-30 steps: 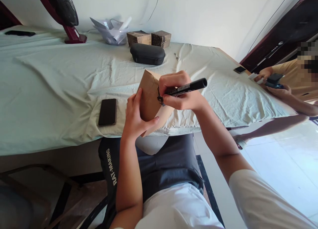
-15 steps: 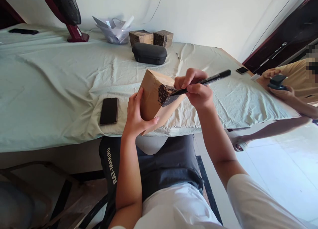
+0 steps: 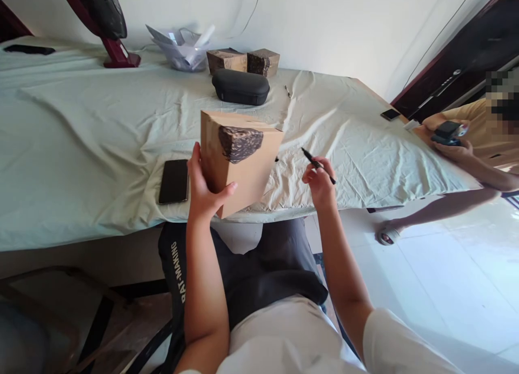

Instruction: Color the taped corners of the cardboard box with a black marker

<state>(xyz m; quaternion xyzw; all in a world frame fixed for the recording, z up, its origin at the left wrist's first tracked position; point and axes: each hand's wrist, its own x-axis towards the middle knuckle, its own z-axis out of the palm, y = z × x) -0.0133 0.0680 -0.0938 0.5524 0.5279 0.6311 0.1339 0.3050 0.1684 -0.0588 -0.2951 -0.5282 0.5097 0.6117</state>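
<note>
My left hand point(image 3: 205, 190) grips a brown cardboard box point(image 3: 239, 160) from its left side and holds it up over the table's near edge. A black scribbled patch point(image 3: 240, 143) covers the upper part of the box's facing side. My right hand point(image 3: 320, 185) is closed on a black marker point(image 3: 318, 165), held away to the right of the box with its tip pointing up and left. A small dark bit, perhaps the marker's cap point(image 3: 276, 159), lies on the cloth just right of the box.
A pale green cloth covers the table point(image 3: 101, 120). A black phone point(image 3: 174, 181) lies left of the box; a black case point(image 3: 240, 87), two brown boxes point(image 3: 242, 61), crumpled paper point(image 3: 182, 49) and a fan base point(image 3: 117, 58) stand farther back. Another person point(image 3: 470, 141) at right holds a device.
My right hand pulled the marker off the box and away to the right. My left hand turned the box so that its scribbled side faces me.
</note>
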